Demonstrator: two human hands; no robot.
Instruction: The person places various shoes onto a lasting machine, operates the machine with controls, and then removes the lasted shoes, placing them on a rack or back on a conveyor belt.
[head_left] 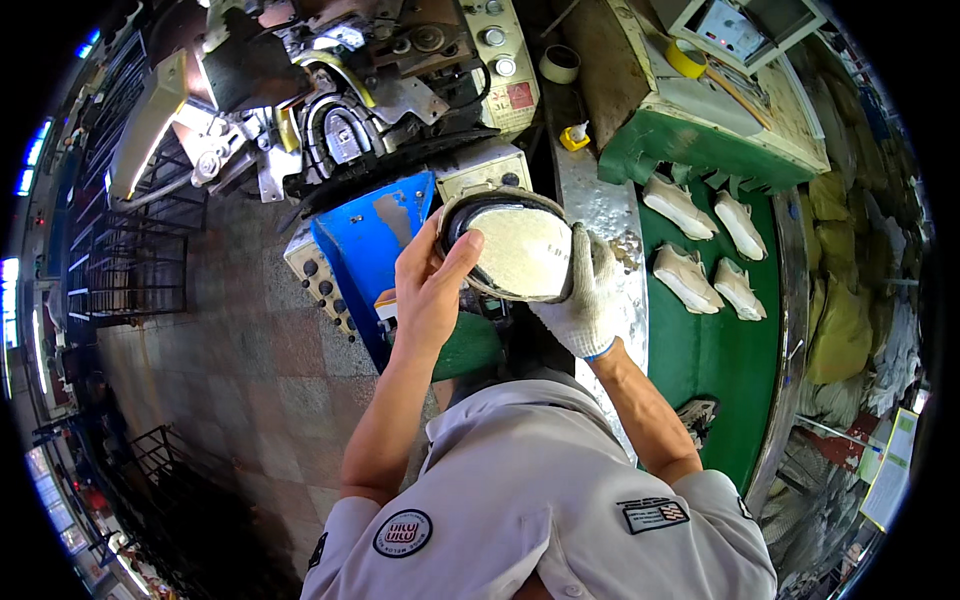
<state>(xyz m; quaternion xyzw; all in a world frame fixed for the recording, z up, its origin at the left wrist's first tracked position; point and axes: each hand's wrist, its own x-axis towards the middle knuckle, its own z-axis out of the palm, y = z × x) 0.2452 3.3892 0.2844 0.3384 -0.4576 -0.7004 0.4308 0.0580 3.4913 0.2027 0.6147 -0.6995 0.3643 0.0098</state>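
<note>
Both my hands hold a shoe upper on a last (522, 252), its pale underside facing up and a dark rim curving along its left edge. On the left, my bare left hand (432, 275) grips that rim, thumb lying over the pale face and fingers curled beneath. My right hand (588, 302), in a white knitted glove, closes round the opposite edge. The piece is held in front of my body, just right of a blue tray (345, 235). Beyond the tray stands a machine (345, 135) with a U-shaped metal part.
Several pale shoes (685, 280) lie on a green belt (740, 380) at right. A metal ledge (632, 345) runs beside it. Farther back are a yellow-capped bottle (575, 137), a yellow tape roll (686, 58) on a bench and a control panel (505, 95). Dark racks (140, 275) stand left.
</note>
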